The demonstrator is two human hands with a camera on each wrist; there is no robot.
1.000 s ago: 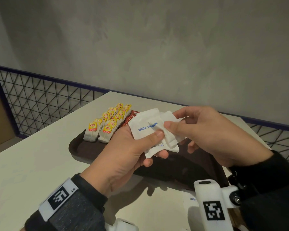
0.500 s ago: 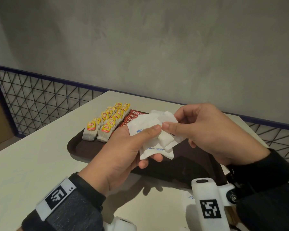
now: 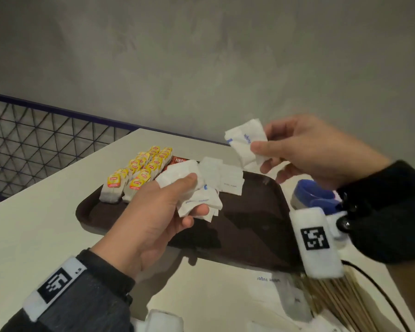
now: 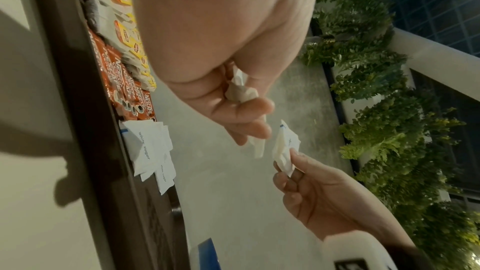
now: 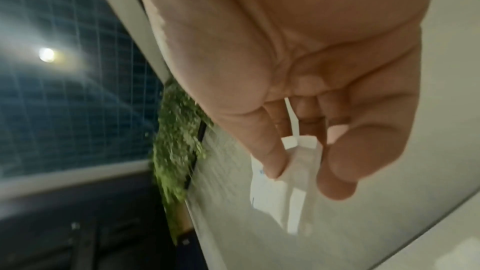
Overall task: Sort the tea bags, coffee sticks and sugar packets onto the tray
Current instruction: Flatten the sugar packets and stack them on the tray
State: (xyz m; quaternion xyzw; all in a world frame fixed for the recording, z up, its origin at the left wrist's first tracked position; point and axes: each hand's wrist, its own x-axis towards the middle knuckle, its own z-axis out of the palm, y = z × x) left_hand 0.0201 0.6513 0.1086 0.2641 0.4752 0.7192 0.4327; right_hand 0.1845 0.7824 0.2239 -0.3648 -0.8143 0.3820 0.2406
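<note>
A dark brown tray (image 3: pixel 261 236) lies on the pale table. At its far left stand rows of tea bags (image 3: pixel 139 173) with yellow tags, with red coffee sticks (image 3: pixel 179 160) beside them and a few white sugar packets (image 3: pixel 228 180) lying next to those. My left hand (image 3: pixel 189 195) grips a bunch of sugar packets (image 3: pixel 197 202) above the tray. My right hand (image 3: pixel 259 156), raised over the tray's far right corner, pinches one or two sugar packets (image 3: pixel 247 142). The right wrist view shows that pinch (image 5: pixel 285 171), and the left wrist view shows both hands (image 4: pixel 246 110) apart.
A blue and white object (image 3: pixel 314 195) sits just right of the tray. A loose sugar packet (image 3: pixel 268 281) lies on the table in front of the tray, with wooden sticks (image 3: pixel 340 303) and a black cable at the near right. A mesh railing (image 3: pixel 34 144) runs along the far left.
My right hand has pulled sugar packets away from the bunch in my left hand and risen up and to the right. The two hands, together before, are now apart.
</note>
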